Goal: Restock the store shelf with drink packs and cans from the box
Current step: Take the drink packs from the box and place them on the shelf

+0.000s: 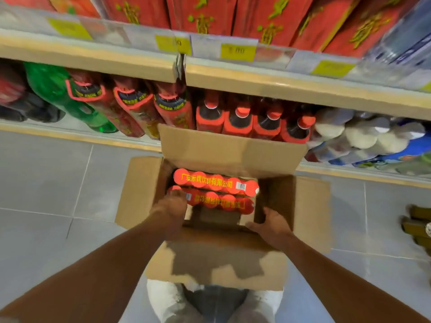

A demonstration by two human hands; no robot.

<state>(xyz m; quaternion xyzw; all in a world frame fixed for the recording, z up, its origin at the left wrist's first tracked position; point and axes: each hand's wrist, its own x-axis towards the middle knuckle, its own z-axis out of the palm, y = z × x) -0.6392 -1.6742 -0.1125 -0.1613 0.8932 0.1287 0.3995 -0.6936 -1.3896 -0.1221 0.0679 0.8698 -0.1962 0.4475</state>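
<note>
An open cardboard box stands on the floor in front of the shelf. Inside lie two shrink-wrapped packs of red-topped cans: a far pack and a near pack. My left hand reaches into the box and grips the left end of the near pack. My right hand rests on the box's near right rim, fingers curled over the edge. The bottom shelf behind the box holds red drink bottles and red wrapped packs.
Red cartons fill the upper shelf, with yellow price tags along its edge. Green bottles stand at left, blue and white packs at right. Grey tiled floor surrounds the box. A dark object sits at far right.
</note>
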